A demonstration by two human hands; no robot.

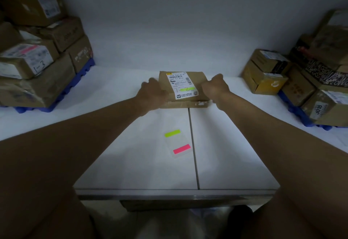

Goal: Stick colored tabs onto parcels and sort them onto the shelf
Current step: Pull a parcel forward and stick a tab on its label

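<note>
Two hands hold one parcel at the far middle of the bench.

The left hand (153, 92) and right hand (216, 88) curl their fingers round the parcel (183, 90), at 12 o'clock on the white bench (131, 163); its one label (182, 85) carries one green tab (188, 89). Nearer, one tab sheet (178, 143) shows two strips, green and pink. Two box stacks sit at 10 o'clock (37, 50) and 2 o'clock (305, 77).

My two hands: left (153, 92), right (216, 88). One parcel (183, 88) at table's (131, 163) far edge. Two tab strips mid-table: one green (172, 133), one pink (181, 149). Two parcel stacks: left edge (37, 60), right edge (301, 80).
</note>
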